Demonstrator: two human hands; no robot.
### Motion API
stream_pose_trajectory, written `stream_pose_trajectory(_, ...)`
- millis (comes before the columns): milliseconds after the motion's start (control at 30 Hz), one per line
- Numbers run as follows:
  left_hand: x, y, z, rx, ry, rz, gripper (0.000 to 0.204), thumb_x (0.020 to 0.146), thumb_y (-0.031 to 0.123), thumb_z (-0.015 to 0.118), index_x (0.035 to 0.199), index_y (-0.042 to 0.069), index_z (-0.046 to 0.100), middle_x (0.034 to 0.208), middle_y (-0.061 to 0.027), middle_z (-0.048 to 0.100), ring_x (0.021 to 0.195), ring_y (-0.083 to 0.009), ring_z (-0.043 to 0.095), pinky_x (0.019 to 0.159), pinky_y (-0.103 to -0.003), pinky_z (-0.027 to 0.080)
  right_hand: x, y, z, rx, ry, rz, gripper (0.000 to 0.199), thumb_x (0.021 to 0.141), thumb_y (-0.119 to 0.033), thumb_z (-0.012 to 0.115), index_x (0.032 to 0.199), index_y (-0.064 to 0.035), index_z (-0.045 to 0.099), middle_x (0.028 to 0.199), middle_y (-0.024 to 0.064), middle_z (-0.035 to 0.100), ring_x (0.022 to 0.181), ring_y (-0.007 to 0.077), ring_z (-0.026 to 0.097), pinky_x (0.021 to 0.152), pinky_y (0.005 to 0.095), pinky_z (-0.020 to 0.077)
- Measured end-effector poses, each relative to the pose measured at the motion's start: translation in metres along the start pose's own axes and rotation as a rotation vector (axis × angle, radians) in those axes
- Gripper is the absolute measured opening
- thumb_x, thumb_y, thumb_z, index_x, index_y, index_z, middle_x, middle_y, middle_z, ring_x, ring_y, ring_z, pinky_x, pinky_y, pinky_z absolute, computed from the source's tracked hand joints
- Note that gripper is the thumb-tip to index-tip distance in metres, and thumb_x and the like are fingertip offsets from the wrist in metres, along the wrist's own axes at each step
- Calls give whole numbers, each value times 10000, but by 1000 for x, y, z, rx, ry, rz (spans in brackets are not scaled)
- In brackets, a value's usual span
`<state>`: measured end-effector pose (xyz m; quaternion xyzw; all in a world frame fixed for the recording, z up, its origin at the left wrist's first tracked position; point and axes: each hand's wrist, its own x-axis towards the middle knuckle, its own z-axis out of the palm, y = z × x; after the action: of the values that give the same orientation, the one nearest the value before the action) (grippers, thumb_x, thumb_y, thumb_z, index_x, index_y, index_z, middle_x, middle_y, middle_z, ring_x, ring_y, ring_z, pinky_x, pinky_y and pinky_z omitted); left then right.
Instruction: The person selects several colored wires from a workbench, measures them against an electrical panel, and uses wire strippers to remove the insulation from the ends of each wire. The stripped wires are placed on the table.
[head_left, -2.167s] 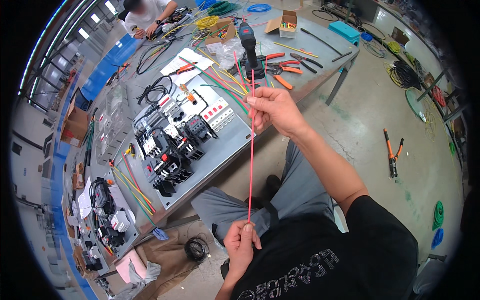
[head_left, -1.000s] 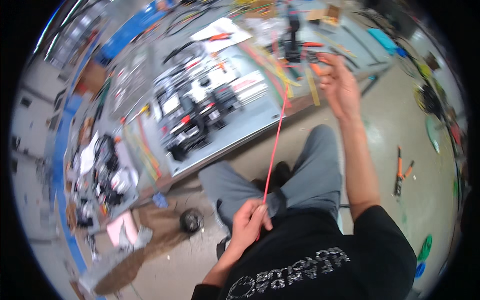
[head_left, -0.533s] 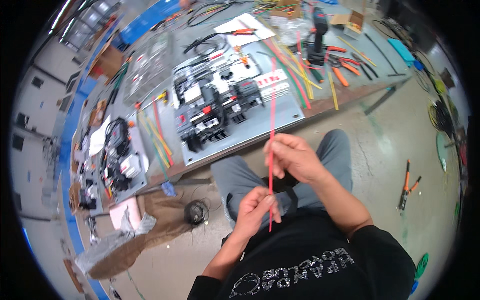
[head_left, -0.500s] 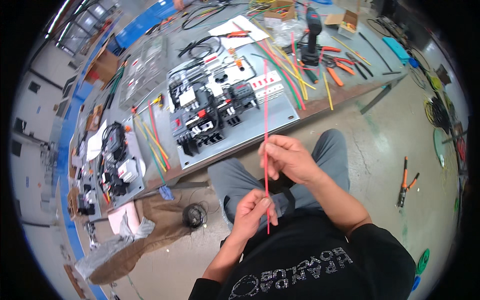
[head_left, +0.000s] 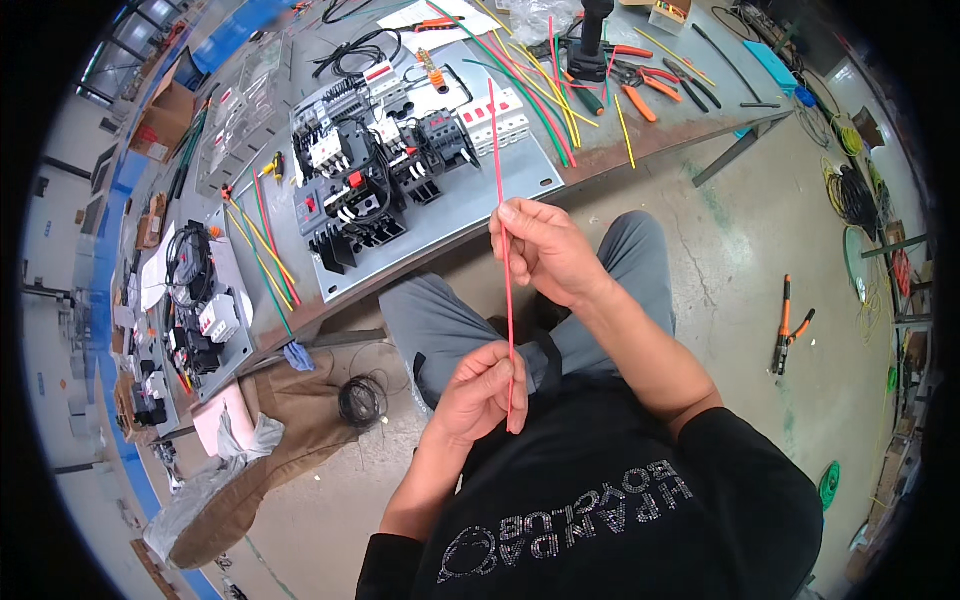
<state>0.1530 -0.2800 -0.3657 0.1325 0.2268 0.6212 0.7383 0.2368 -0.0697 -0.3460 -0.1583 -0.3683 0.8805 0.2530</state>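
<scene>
A thin straight red wire (head_left: 510,312) runs upright in front of my lap, its upper end reaching past the edge of a grey metal plate (head_left: 455,226). My right hand (head_left: 548,252) pinches it around the middle, thumb against the fingers. Lower down, my left hand (head_left: 482,394) is closed on the wire near its bottom end, with a short tail sticking out below. On the plate sit black and white electrical switchgear (head_left: 350,185) and a row of white breakers (head_left: 495,122) with red marks.
Red, yellow and green wires (head_left: 565,100), orange-handled pliers (head_left: 640,100) and a black power drill (head_left: 592,45) lie on the table. A second wired assembly (head_left: 205,290) stands at left. On the floor are a black wire coil (head_left: 362,400) and an orange-and-black cutting tool (head_left: 785,330).
The whole view has shifted, so the table, hands and wire appear further up and left. Both hands keep hold of the red wire, with little change in grip.
</scene>
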Motion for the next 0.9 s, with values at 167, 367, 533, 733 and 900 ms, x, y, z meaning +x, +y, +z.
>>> stream_pose_trajectory(167,3,4,6,24,40,72,217,1069,210,524,1042,-4,543,737,-114,593,509,-234,600,460,-331,499,-6,-5,9,-8,42,18,282,1082,-300,514,990,-46,594,768,45,642,520,94,579,464,225,466)
stream_pose_trajectory(367,7,16,16,433,158,87,180,1007,142,634,1072,-21,592,830,-113,668,625,-216,668,550,-314,542,-11,-4,14,-78,-50,10,277,1101,-271,477,994,-37,576,755,47,614,485,82,541,440,207,446)
stream_pose_trajectory(533,6,32,24,593,250,70,139,1019,51,576,1140,-15,595,850,-106,685,695,-193,697,627,-299,567,0,-9,9,-60,-108,20,316,1091,-304,509,1065,-8,615,735,34,614,576,82,589,492,215,480)
stream_pose_trajectory(733,-18,114,20,962,661,409,95,1002,90,582,1059,22,616,703,-66,646,571,-148,649,509,-264,524,36,-40,-50,-971,102,-479,242,988,-232,665,1049,-1,706,822,101,678,753,175,686,666,342,552)
stream_pose_trajectory(900,-55,228,-31,1252,1049,600,187,1039,217,606,994,36,616,695,-6,589,548,-77,574,510,-215,436,80,-110,-132,-1418,506,-515,210,885,-231,725,938,-30,747,849,159,708,790,316,696,723,419,544)
